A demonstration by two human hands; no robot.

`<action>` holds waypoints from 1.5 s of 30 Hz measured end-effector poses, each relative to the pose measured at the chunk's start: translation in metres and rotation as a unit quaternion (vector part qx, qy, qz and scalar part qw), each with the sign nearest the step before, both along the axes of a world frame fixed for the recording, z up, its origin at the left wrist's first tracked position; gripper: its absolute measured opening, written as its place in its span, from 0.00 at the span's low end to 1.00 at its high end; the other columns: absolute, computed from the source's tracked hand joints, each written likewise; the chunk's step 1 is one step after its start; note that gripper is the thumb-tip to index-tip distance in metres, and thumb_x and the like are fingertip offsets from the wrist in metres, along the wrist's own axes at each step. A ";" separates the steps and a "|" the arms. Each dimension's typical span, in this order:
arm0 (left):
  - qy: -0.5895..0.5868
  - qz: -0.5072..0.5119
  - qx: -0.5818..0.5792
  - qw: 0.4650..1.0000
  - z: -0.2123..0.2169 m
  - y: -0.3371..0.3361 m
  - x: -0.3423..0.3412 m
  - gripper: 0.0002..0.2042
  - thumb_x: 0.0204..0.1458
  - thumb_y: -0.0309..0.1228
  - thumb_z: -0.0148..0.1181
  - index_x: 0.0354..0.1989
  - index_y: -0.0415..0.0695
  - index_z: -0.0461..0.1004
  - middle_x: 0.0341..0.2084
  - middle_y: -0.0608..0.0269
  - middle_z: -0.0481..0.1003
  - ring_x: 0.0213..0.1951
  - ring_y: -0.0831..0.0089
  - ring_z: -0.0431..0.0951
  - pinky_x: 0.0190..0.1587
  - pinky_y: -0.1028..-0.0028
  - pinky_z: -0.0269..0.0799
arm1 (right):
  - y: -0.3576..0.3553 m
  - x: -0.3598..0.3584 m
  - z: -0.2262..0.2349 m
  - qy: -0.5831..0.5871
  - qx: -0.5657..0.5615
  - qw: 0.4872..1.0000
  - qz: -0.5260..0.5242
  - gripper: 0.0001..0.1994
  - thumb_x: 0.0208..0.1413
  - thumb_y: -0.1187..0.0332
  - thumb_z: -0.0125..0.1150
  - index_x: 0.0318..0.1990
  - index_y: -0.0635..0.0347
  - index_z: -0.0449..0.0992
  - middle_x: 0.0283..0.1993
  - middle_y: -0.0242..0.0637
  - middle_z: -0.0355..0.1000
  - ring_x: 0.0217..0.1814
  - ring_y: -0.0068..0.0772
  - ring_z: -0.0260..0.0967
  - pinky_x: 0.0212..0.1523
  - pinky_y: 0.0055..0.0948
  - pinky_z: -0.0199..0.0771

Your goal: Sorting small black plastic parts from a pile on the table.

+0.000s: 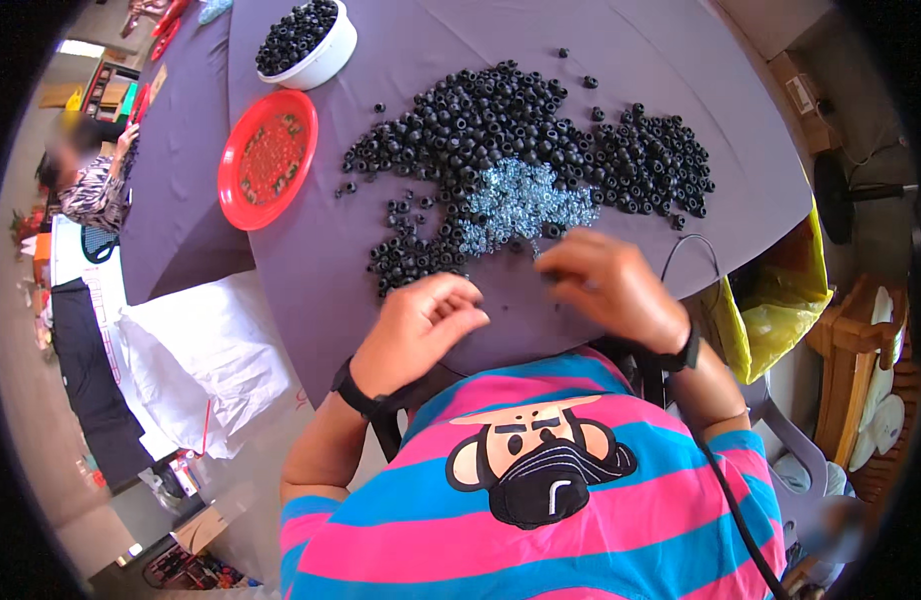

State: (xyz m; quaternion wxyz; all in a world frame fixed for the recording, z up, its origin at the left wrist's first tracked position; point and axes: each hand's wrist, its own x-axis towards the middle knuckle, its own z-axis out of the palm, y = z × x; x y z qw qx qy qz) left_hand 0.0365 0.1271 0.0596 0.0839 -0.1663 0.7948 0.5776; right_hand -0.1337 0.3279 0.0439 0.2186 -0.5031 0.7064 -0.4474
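My left hand (421, 325) hovers over the near edge of the table with its fingers curled in toward the thumb. Whatever may be between those fingers is too small to tell. Opposite it, my right hand (613, 285) is closed with bent fingers, slightly blurred, just short of the beads; what it pinches, if anything, cannot be made out. Beyond both hands lies a small heap of clear bluish beads (521, 203). Around it spreads a wide pile of black beads (481, 115), with another cluster of black beads (656, 160) on the right.
A red oval plate (231, 170) with small bits inside stands at the left of the grey-covered table (641, 45). Behind it is a white bowl (333, 55) full of black beads. A yellow bag (781, 310) hangs by the right edge. Another person (96, 185) is at the far left.
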 end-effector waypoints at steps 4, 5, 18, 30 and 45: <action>0.073 0.121 -0.141 0.980 -0.014 -0.045 -0.017 0.11 0.50 0.27 0.64 0.41 0.37 0.74 0.28 0.60 0.77 0.29 0.76 0.76 0.34 0.75 0.73 | 0.019 -0.046 -0.011 0.096 0.054 0.986 -0.127 0.15 0.45 0.83 0.59 0.43 0.64 0.76 0.33 0.39 0.67 0.29 0.33 0.68 0.32 0.28 0.69; 0.102 0.144 -0.166 0.970 -0.019 -0.056 -0.021 0.12 0.50 0.27 0.63 0.42 0.37 0.74 0.28 0.59 0.77 0.29 0.74 0.77 0.34 0.75 0.73 | 0.021 -0.053 -0.016 0.113 0.061 0.982 -0.141 0.16 0.46 0.83 0.59 0.44 0.63 0.75 0.33 0.38 0.67 0.29 0.32 0.67 0.32 0.27 0.69; 0.045 -0.009 -0.406 0.913 -0.022 -0.093 -0.055 0.07 0.47 0.27 0.63 0.33 0.40 0.73 0.29 0.55 0.73 0.34 0.56 0.76 0.37 0.62 0.71 | 0.017 -0.032 0.003 0.111 0.073 0.986 -0.101 0.11 0.47 0.80 0.60 0.40 0.63 0.74 0.34 0.42 0.68 0.32 0.42 0.70 0.33 0.33 0.70; 0.092 -0.030 -0.393 0.915 -0.015 -0.086 -0.050 0.07 0.47 0.26 0.63 0.33 0.40 0.72 0.28 0.58 0.73 0.31 0.60 0.76 0.34 0.66 0.71 | -0.024 -0.008 -0.006 0.222 0.135 0.965 0.036 0.09 0.45 0.76 0.60 0.36 0.58 0.72 0.35 0.41 0.68 0.33 0.48 0.70 0.32 0.42 0.71; 0.005 0.115 0.262 0.958 -0.019 -0.025 0.012 0.09 0.54 0.21 0.56 0.43 0.38 0.73 0.32 0.61 0.78 0.29 0.81 0.75 0.35 0.80 0.71 | -0.030 -0.010 -0.011 0.260 0.125 0.955 0.064 0.06 0.45 0.76 0.53 0.33 0.59 0.70 0.32 0.40 0.64 0.32 0.45 0.69 0.30 0.39 0.70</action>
